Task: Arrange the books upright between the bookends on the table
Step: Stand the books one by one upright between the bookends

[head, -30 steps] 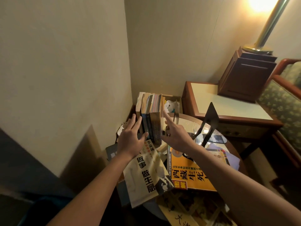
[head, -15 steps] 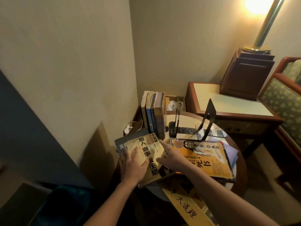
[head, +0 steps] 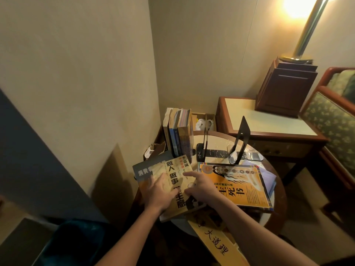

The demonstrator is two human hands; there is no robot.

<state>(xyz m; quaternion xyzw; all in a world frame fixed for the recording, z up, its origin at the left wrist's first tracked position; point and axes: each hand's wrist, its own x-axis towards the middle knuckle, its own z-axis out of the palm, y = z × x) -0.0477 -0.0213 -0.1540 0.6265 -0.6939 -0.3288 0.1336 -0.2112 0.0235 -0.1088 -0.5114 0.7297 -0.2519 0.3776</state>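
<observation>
some books point(head: 177, 131) already stand up at the far left of the round surface point(head: 276, 212), left of the black bookends point(head: 241, 140). your left hand point(head: 161, 192) and right hand point(head: 201, 188) lie flat and open on the tan book point(head: 177, 177), gripping nothing. the orange book point(head: 247, 187) and others still lie flat.

A corner is formed by two beige walls point(head: 76, 73), both left plain. Warm light is cast from a lit lamp point(head: 305, 29) at the upper right, whose brass stem is set on a dark wooden base point(head: 286, 87). That base is carried by a wooden side table point(head: 269, 121) with a pale inset top. An armchair point(head: 334, 120) with green patterned upholstery and a wooden frame is seen just beside it, at the right edge. A dark blue surface point(head: 28, 160) is seen at lower left.
</observation>
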